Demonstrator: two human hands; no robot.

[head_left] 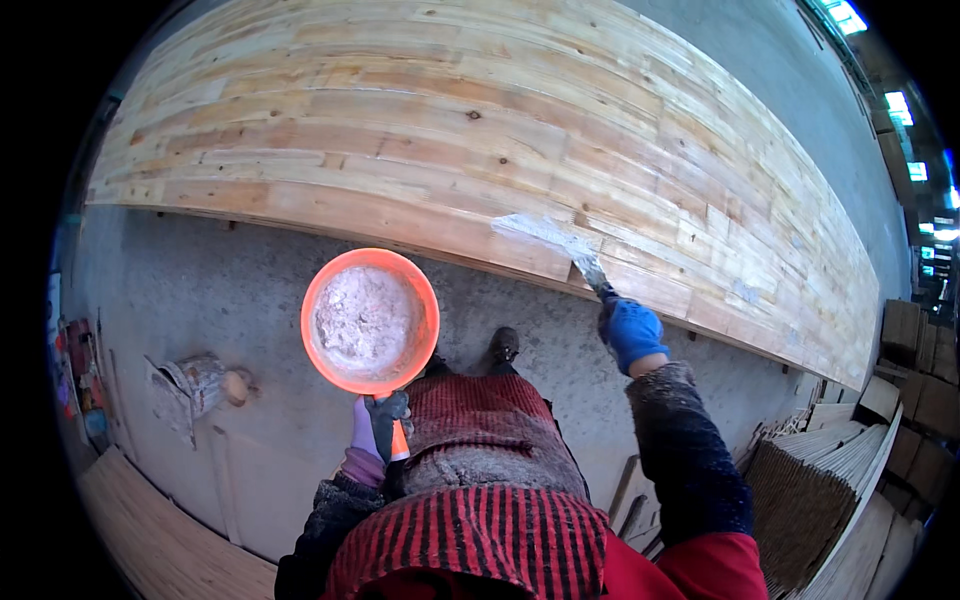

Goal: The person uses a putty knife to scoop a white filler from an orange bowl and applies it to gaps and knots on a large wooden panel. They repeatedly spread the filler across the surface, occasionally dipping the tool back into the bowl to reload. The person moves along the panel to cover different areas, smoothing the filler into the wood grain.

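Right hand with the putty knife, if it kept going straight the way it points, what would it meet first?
The right hand points its putty knife up-left onto the wooden panel; the blade already seems to rest on the pale filler patch, so that comes first.

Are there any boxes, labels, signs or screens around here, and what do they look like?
Stacked brown boxes: far right, past the end of the wooden panel; blocky, plain brown.
Colourful packets or cans: far left on the floor; small, red and blue, too blurred to tell more.
Torn grey sack: on the floor left of the orange bowl; crumpled, dusty.
No signs or screens can be made out.
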